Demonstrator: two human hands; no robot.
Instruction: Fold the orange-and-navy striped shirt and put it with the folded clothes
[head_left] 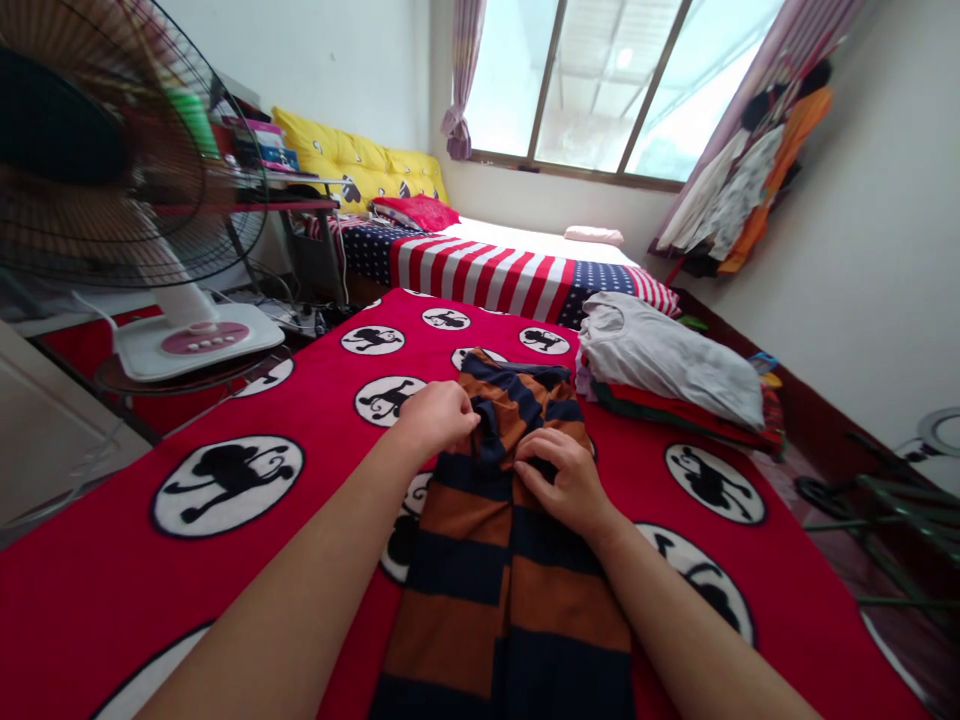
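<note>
A garment with wide navy and rust-brown stripes point(469, 575) lies lengthwise on the red blanket point(315, 560), its lower end running out of the bottom of the view. Near its bunched upper part, my left hand point(439, 412) is closed, thumb and fingers pinching cloth at the left side. My right hand point(559, 475) rests on the right side of the same garment, fingers curled together on a fold. Between the two hands the fabric is rumpled. Whether it is a shirt or trousers I cannot tell.
Folded clothes, a grey shirt point(664, 350) on top, are stacked to the right. An electric fan point(199, 335) stands on a round stool at the left. Beyond is a bed with a flag-patterned cover point(487, 275). Clothes point(757, 180) hang by the window; a green metal frame point(900, 500) stands right.
</note>
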